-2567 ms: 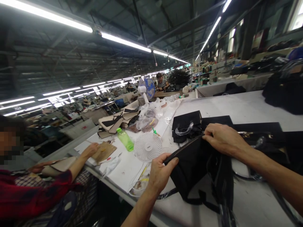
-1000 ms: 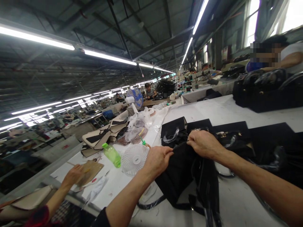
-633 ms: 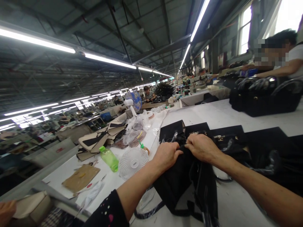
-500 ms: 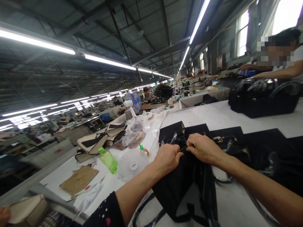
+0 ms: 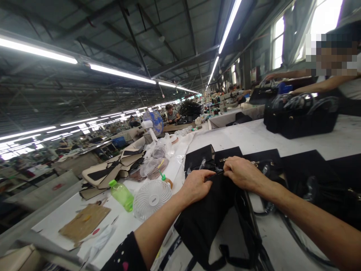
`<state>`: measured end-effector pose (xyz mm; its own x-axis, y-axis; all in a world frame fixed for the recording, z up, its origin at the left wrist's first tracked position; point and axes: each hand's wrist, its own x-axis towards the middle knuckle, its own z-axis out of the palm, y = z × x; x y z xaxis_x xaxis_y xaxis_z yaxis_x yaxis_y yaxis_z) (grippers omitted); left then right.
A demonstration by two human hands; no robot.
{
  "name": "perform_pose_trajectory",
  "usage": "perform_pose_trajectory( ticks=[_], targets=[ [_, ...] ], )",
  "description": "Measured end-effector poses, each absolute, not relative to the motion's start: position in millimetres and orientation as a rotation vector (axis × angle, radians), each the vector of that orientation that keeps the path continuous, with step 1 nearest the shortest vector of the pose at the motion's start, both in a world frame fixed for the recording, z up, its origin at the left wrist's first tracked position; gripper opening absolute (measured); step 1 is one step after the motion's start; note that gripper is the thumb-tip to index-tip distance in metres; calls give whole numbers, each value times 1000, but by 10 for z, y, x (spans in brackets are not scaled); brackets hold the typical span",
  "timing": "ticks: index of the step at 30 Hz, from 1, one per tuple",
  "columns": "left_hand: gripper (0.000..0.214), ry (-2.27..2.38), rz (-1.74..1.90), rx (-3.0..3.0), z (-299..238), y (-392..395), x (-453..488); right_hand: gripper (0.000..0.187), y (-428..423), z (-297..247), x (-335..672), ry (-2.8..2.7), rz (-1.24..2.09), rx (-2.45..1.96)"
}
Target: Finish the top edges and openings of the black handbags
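A black fabric bag [image 5: 208,218] with dangling straps lies on the white worktable [image 5: 254,135] in front of me. My left hand [image 5: 196,185] is closed on its top edge, thumb and fingers pinching the fabric. My right hand [image 5: 242,174] is closed on the same edge just to the right, and the two hands almost touch. Behind them lies a row of flat black bags [image 5: 282,160], some with clear plastic on them.
A small white fan [image 5: 151,198], a green bottle [image 5: 122,194], brown card [image 5: 84,222] and beige cut pieces [image 5: 107,169] lie at the left. Black handbags [image 5: 299,116] stand far right, with a co-worker's arms [image 5: 318,87] reaching over them. A blue fan [image 5: 153,124] stands farther back.
My left hand has slid along the bag's top edge toward my right hand, from well apart to almost touching. My view has swung right, and the co-worker at the left has left the picture.
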<state>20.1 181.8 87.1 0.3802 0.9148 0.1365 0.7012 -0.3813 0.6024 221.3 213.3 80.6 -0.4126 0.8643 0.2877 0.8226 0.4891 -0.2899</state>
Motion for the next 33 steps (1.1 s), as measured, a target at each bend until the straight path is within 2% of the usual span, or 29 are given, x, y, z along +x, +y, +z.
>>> perform_pose_trajectory(
  ticks=[5, 10, 16, 23, 28, 29, 32, 33],
  targets=[
    [43, 1374, 627, 2105, 876, 1806, 181, 16, 2126, 799, 2195, -2303, 154, -1452],
    [18, 1533, 620, 2208, 878, 1934, 308, 16, 2166, 761, 2129, -2246, 209, -1423],
    [15, 1781, 555, 2225, 884, 2069, 440, 5, 2214, 651, 2275, -1988, 383, -1277],
    [14, 1998, 560, 2083, 899, 1990, 355, 27, 2049, 445, 2642, -1739, 655, -1222],
    [14, 2034, 600, 2076, 830, 1995, 386, 38, 1424, 431, 2472, -1782, 661, -1078],
    [14, 2028, 602, 2084, 817, 1995, 401, 45, 1275, 395, 2402, -1829, 583, -1046],
    [12, 2008, 594, 2102, 783, 1990, 444, 84, 946, 212, 2221, -2007, 286, -1007],
    [11, 1996, 597, 2104, 776, 1989, 453, 87, 897, 147, 2194, -2053, 231, -1024]
  ],
)
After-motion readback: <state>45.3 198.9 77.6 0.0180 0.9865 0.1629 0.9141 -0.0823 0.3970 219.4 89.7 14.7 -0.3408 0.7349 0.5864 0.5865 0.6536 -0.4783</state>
